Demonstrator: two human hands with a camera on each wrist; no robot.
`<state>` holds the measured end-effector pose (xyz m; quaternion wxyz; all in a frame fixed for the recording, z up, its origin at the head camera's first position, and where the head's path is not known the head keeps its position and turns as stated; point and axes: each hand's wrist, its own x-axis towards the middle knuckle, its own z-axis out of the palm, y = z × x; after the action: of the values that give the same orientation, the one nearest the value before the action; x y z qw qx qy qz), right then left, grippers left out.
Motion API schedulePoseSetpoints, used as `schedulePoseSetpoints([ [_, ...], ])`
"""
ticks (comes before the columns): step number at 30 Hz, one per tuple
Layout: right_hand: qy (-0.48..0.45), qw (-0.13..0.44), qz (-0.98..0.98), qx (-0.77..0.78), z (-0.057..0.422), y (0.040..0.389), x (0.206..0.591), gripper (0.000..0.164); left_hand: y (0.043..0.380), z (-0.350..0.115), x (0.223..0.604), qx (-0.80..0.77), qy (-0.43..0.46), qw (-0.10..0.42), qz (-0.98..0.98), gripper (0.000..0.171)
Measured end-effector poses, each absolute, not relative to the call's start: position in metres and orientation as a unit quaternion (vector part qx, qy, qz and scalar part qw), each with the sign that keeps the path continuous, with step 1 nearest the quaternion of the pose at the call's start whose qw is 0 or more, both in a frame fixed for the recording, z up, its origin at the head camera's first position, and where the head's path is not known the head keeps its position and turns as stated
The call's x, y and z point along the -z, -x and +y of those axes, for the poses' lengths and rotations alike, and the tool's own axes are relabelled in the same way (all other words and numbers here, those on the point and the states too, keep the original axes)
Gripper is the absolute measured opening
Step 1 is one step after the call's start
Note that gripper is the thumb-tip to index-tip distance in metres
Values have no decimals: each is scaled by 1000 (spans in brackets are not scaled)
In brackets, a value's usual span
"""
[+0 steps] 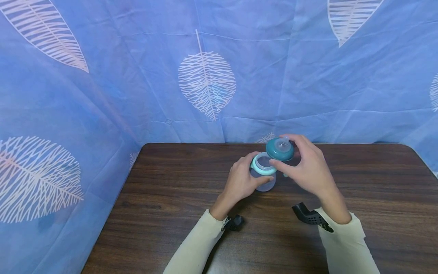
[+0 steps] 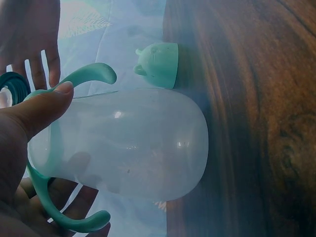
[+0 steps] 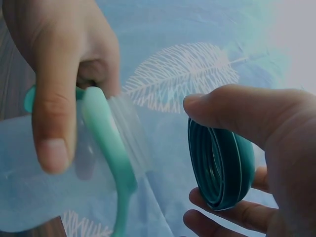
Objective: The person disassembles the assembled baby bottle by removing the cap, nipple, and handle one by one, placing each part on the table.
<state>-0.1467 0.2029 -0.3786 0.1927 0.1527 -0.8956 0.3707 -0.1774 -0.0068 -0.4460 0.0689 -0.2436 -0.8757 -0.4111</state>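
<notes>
My left hand (image 1: 240, 177) grips a translucent baby bottle (image 2: 143, 143) around its neck. A mint-green two-handled ring (image 3: 106, 131) encircles the neck, and the mouth, with its screw thread, is uncovered. In my right hand (image 1: 314, 170) is a teal screw collar (image 3: 229, 170) with a clear teat (image 1: 283, 144), pinched between thumb and fingers. The collar sits just above and to the right of the mouth in the head view; the right wrist view shows a gap between them, with the collar's threaded underside facing the bottle.
A mint-green bottle cap (image 2: 160, 65) with small ear-like bumps stands on the dark wood table (image 1: 164, 213) beyond the bottle; in the head view it is mostly hidden by the right hand. Behind the table's back edge hangs a blue cloth (image 1: 256, 76) with white leaf prints.
</notes>
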Motion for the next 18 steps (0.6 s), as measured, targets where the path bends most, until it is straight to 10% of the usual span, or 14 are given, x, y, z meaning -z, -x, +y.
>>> schedulePoseSetpoints([
  [18, -92, 161, -905, -384, 236, 149, 378, 70, 178, -5, 445, 417, 230, 57, -877, 76],
])
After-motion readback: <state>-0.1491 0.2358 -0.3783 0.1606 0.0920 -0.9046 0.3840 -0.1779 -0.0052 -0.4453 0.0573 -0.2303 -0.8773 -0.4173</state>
